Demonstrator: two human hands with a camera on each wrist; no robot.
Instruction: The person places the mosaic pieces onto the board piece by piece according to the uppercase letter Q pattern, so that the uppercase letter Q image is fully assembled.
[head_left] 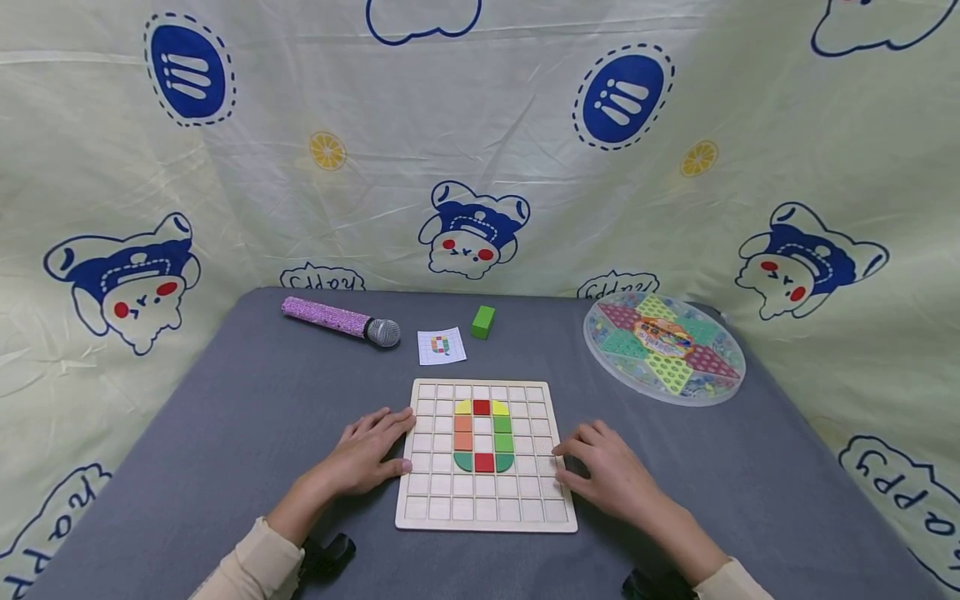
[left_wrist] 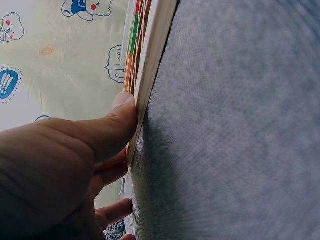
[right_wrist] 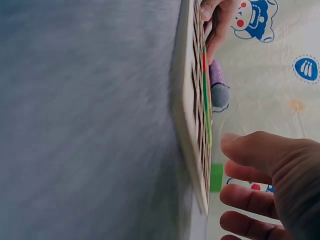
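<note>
A square wooden grid board point(head_left: 486, 509) lies flat on the table in the head view. Coloured tiles make a ring in its grid: a red tile point(head_left: 481, 407) at the top between yellow ones, an orange tile point(head_left: 463, 424) at left, a green tile point(head_left: 502, 442) at right, and another red tile point(head_left: 484, 462) below, between dark green rounded ones. My left hand point(head_left: 360, 458) touches the board's left edge with thumb and fingertips, fingers spread. Beside the right edge, my right hand point(head_left: 611, 475) has its fingers loosely bent, holding nothing; in the right wrist view its fingertips appear apart from the board.
Behind the board lie a small card point(head_left: 442, 346) with a printed coloured pattern and a green block point(head_left: 483, 322). A purple glittery microphone point(head_left: 330, 317) lies back left. At back right is a round, clear-rimmed game box point(head_left: 663, 348) with a star design. A printed curtain hangs behind.
</note>
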